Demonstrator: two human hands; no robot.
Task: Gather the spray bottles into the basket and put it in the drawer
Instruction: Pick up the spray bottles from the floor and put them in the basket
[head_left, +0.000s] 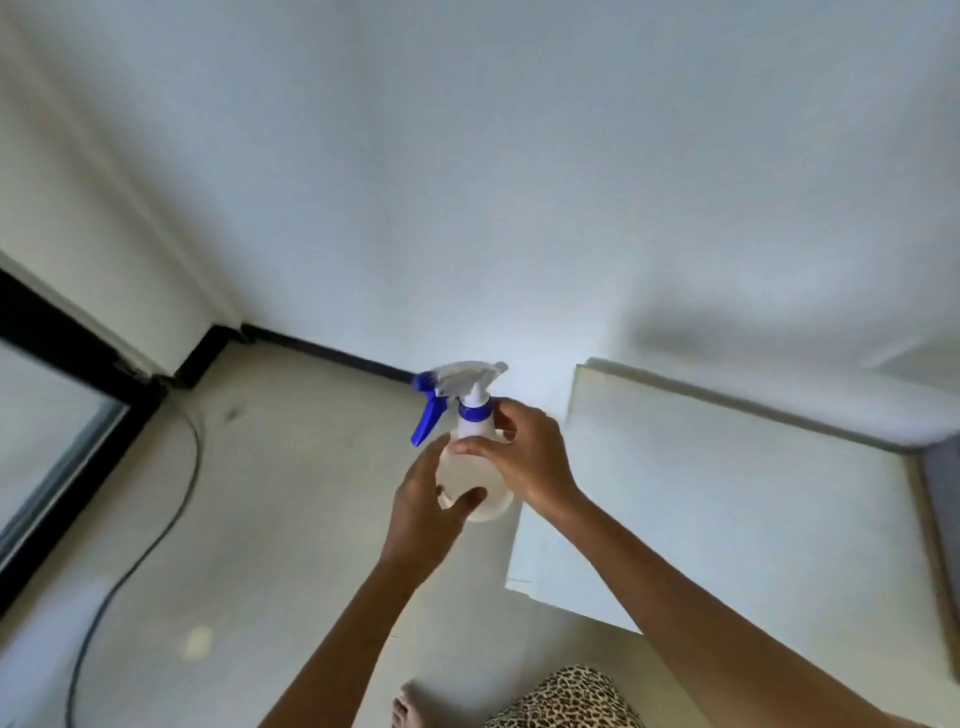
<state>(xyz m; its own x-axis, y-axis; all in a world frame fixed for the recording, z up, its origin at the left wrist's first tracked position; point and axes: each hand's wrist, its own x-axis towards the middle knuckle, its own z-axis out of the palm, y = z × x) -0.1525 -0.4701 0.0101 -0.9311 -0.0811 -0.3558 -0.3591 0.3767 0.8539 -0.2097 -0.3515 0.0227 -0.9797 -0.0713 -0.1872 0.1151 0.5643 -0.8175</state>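
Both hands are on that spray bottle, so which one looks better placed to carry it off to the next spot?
Probably the right hand: it wraps the spray bottle high, near the blue collar, so the bottle would hang upright. The left hand only cups the lower body. No basket is in view.

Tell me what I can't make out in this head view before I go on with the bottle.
- Basket, drawer, other bottles: none in the head view.
- Spray bottle: its lower body is covered by the left hand and right hand; any liquid level is unreadable.
- Nozzle: motion-blurred.
- White cabinet top: its front is out of view below the edge.
- Cable: cut off at the bottom edge.
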